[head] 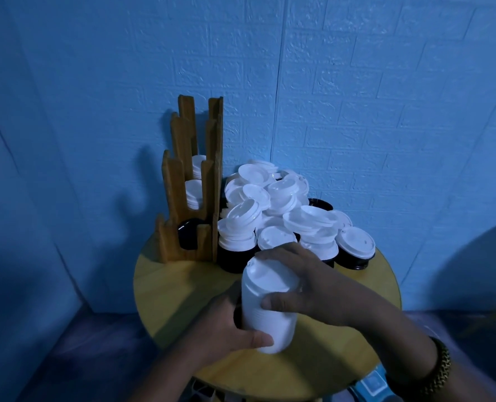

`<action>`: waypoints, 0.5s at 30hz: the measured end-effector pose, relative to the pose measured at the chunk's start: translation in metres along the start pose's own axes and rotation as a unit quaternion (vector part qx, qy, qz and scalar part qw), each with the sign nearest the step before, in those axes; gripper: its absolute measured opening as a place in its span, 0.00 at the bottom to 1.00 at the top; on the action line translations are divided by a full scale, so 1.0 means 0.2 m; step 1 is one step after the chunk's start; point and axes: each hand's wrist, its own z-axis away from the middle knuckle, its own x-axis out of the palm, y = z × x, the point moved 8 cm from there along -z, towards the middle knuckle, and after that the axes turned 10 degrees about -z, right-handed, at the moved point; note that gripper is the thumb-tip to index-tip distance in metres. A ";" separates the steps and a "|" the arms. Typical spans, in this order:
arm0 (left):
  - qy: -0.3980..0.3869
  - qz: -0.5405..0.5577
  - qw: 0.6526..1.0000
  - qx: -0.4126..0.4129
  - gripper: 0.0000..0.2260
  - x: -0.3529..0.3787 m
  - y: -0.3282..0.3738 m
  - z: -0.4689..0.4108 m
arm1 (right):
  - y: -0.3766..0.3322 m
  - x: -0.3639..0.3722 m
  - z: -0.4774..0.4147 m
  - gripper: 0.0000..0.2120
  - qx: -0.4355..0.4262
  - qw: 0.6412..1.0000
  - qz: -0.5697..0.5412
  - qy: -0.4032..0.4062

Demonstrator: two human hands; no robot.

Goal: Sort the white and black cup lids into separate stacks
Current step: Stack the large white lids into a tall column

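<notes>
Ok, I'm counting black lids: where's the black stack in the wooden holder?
Head view: the black stack sits in the lowest front slot of the wooden holder, left of the loose lid pile, on the left of the table.

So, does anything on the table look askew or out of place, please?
Yes: loose white plastic lids lie heaped and tilted over the black lid stacks. The white lid stack held by the left hand and right hand leans.

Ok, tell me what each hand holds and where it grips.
Both hold one stack of white cup lids: the left hand grips its lower end, thumb across the side; the right hand wraps its upper end, fingers over the top.
</notes>
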 end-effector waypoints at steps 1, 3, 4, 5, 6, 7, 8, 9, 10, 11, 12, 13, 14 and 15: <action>-0.001 0.001 1.000 -0.001 0.34 0.00 0.00 0.00 | 0.01 0.01 0.01 0.31 -0.002 1.000 -0.020 -0.005; -0.008 0.004 1.000 -0.002 0.35 0.00 0.01 0.00 | 0.03 0.02 0.03 0.29 -0.012 0.997 -0.075 -0.017; -0.012 0.003 1.000 -0.003 0.34 0.00 0.01 0.00 | 0.03 0.02 0.04 0.29 -0.020 0.995 -0.097 -0.019; -0.014 0.002 1.000 -0.003 0.33 0.00 0.01 0.00 | 0.02 0.02 0.04 0.29 -0.029 0.994 -0.105 -0.017; -0.012 0.003 1.000 -0.004 0.32 0.00 0.01 0.00 | 0.02 0.03 0.04 0.29 -0.035 0.995 -0.093 -0.019; -0.011 0.004 1.000 -0.005 0.32 0.00 0.01 0.00 | 0.01 0.03 0.04 0.29 -0.040 0.996 -0.075 -0.025; -0.009 0.003 1.000 -0.008 0.33 0.00 0.00 0.00 | 0.01 0.02 0.04 0.30 -0.043 0.997 -0.063 -0.032; -0.011 0.001 1.000 -0.011 0.34 0.01 0.00 0.00 | 0.02 0.00 0.04 0.31 -0.041 0.996 -0.069 -0.037; -0.013 0.004 1.000 -0.016 0.35 0.01 -0.01 0.00 | 0.04 -0.03 0.03 0.30 -0.028 0.995 -0.092 -0.029; -0.018 0.008 1.000 -0.023 0.35 0.02 -0.01 0.00 | 0.07 -0.10 0.02 0.28 -0.013 0.992 -0.128 0.006; -0.022 0.011 0.999 -0.029 0.35 0.02 -0.01 0.00 | 0.13 -0.19 0.00 0.25 0.000 0.987 -0.146 0.067; -0.026 0.009 0.999 -0.030 0.35 0.02 -0.01 0.00 | 0.20 -0.30 -0.02 0.23 0.010 0.982 -0.118 0.148; -0.029 0.006 0.999 -0.031 0.34 0.02 -0.01 0.00 | 0.26 -0.41 -0.04 0.22 0.011 0.976 -0.041 0.215; -0.032 0.003 0.999 -0.029 0.34 0.02 0.00 0.00 | 0.32 -0.48 -0.08 0.23 0.016 0.968 0.051 0.246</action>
